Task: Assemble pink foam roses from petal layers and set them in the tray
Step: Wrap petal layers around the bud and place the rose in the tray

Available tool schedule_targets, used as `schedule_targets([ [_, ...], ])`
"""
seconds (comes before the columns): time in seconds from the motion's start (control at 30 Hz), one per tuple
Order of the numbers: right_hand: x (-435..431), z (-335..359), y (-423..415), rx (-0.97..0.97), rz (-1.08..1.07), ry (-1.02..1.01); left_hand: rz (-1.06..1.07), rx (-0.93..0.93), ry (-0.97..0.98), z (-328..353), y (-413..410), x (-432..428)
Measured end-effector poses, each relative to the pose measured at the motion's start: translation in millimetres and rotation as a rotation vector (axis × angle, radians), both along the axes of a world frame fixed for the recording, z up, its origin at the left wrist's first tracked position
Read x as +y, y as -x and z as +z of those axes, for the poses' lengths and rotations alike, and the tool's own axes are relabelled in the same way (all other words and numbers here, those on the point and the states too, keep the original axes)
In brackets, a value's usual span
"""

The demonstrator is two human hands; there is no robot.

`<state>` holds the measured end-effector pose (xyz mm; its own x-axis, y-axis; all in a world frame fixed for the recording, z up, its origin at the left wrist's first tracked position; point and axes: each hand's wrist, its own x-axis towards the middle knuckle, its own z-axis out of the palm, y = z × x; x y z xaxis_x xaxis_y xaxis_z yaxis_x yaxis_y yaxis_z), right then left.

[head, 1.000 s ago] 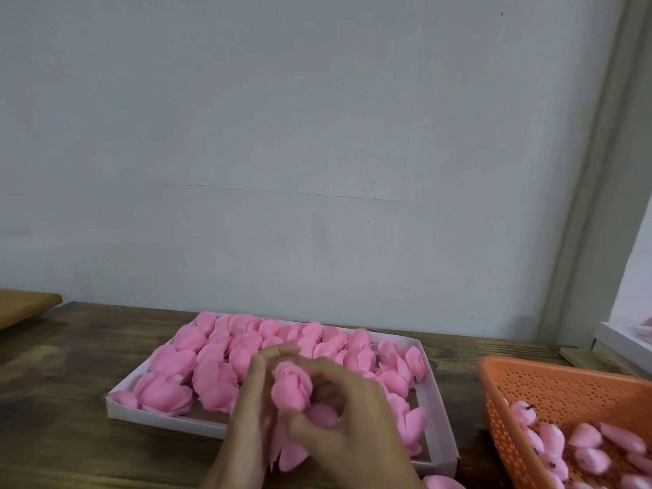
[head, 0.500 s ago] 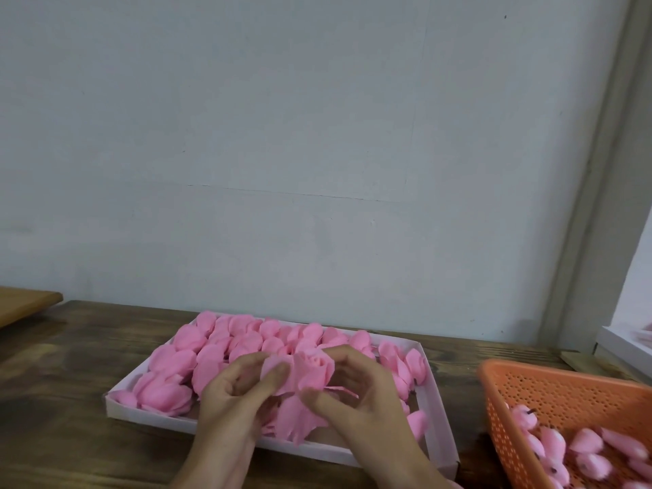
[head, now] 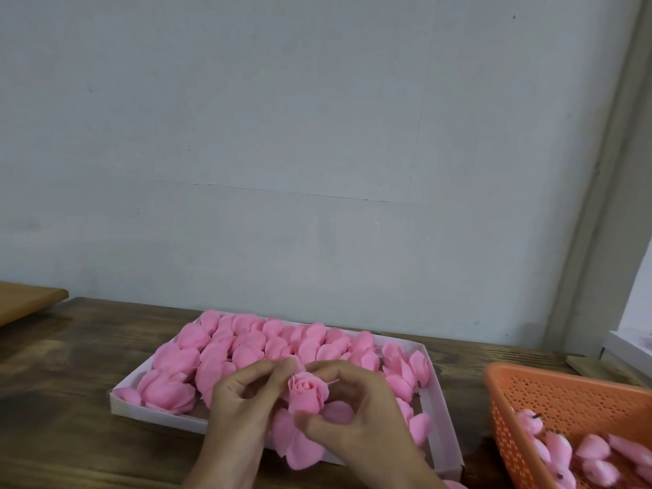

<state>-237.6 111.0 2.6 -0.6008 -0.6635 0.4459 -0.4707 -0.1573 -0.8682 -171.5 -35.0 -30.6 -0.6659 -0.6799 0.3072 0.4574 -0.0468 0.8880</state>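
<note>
Above the near edge of the shallow white cardboard tray (head: 445, 432), I hold a pink foam rose bud (head: 307, 391) upright between both hands. My left hand (head: 240, 400) pinches its left side with curled fingertips. My right hand (head: 360, 414) curls round it from the right, thumb pressed near its base. A loose pink foam petal layer (head: 300, 450) hangs beneath the bud. The tray sits on the dark wooden table (head: 70, 382), crowded with pink foam roses (head: 247, 344). To the right, an orange perforated plastic basket (head: 564, 393) holds small pink foam buds (head: 592, 450). I judge the step to be seating the outer layer. Next, I need to push it snug under the bud, then set the rose in the tray's thinner near-right corner.
</note>
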Motion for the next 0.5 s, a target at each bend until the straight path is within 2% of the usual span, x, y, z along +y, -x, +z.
schedule_targets([
  [0.27,0.4,-0.4,-1.7,-0.021,-0.046,-0.071,-0.022,-0.027,0.144,3.9,-6.5,-0.6],
  [0.5,1.0,-0.6,-1.3,-0.064,-0.046,-0.012,-0.019,-0.021,0.073,3.2,-5.3,-2.7],
])
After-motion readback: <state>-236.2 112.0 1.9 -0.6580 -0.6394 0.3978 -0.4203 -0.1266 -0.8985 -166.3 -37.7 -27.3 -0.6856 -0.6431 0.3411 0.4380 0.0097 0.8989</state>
